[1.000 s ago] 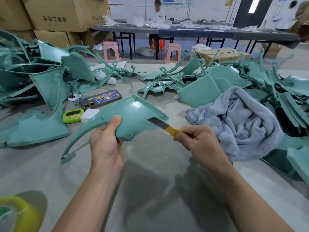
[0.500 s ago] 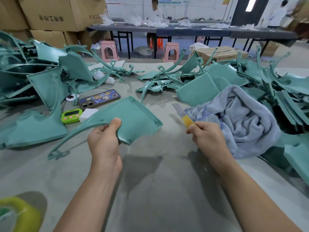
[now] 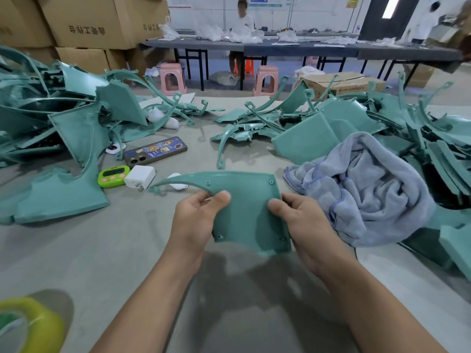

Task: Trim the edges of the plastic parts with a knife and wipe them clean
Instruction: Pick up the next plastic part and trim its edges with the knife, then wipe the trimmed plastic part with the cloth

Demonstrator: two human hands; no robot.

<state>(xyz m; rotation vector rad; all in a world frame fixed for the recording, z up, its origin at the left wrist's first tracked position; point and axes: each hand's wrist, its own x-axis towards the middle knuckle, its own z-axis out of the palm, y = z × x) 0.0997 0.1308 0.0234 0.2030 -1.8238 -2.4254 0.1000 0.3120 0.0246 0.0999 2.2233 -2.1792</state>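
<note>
I hold a teal plastic part (image 3: pixel 244 207) with a long pointed tail above the grey work surface, at the centre of the head view. My left hand (image 3: pixel 196 220) grips its left edge, thumb on top. My right hand (image 3: pixel 300 222) grips its right edge, thumb on the face. The knife is out of sight; whether my right hand still holds it behind the part I cannot tell. A crumpled grey-blue cloth (image 3: pixel 367 189) lies just right of my right hand.
Teal parts are heaped at the left (image 3: pixel 58 138) and at the right (image 3: pixel 382 123). A phone (image 3: pixel 155 151), a green timer (image 3: pixel 113 175) and a white charger (image 3: pixel 140 176) lie left of the part. A yellow tape roll (image 3: pixel 30 324) sits bottom left. People work at a far table (image 3: pixel 293 48).
My right hand drew the knife off the part and then took hold of the part's right edge. The part turned and came to the centre; the knife no longer shows.
</note>
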